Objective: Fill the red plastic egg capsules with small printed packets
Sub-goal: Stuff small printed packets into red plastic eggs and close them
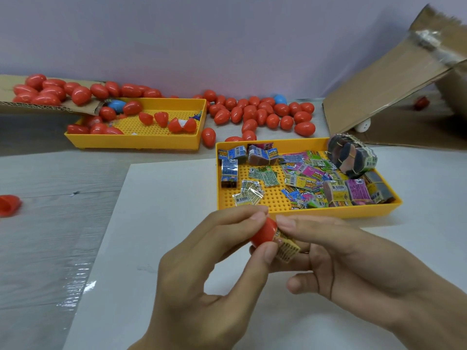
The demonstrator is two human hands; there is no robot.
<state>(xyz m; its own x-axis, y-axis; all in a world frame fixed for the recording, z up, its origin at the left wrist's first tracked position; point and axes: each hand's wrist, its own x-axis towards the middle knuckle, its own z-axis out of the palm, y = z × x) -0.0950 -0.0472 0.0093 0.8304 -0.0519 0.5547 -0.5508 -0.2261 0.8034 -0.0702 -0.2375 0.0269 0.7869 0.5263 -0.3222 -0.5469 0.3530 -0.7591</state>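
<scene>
Holding a red capsule half (pixel 262 234) just below the middle of your view, your left hand (pixel 214 261) has thumb and fingers curled around its shell. Your right hand (pixel 353 258) pinches a small printed packet (pixel 288 247) at the shell's open end, at about four o'clock from it; the packet is partly inside and touching the rim, fingertips closed on it.

At one o'clock from your hands sits a yellow perforated tray (pixel 275 198) holding loose printed packets (pixel 303 173) and several banded bundles (pixel 352 157), the biggest bundle tilted against its far right corner. At eleven o'clock, farther off, a second yellow tray (pixel 141 141) holds open red halves (pixel 161 118) and a blue capsule (pixel 116 106) at its far left. A heap of closed red capsules (pixel 262 113) lies on the table at twelve o'clock, between the two trays and beyond. More red capsules (pixel 45 90) rest on a cardboard flap (pixel 32 105) at ten o'clock. A single red half (pixel 8 204) lies at nine o'clock by the left edge. A cardboard box (pixel 394 79) leans at two o'clock. Both hands work over a white sheet (pixel 156 223) spread on the table.
</scene>
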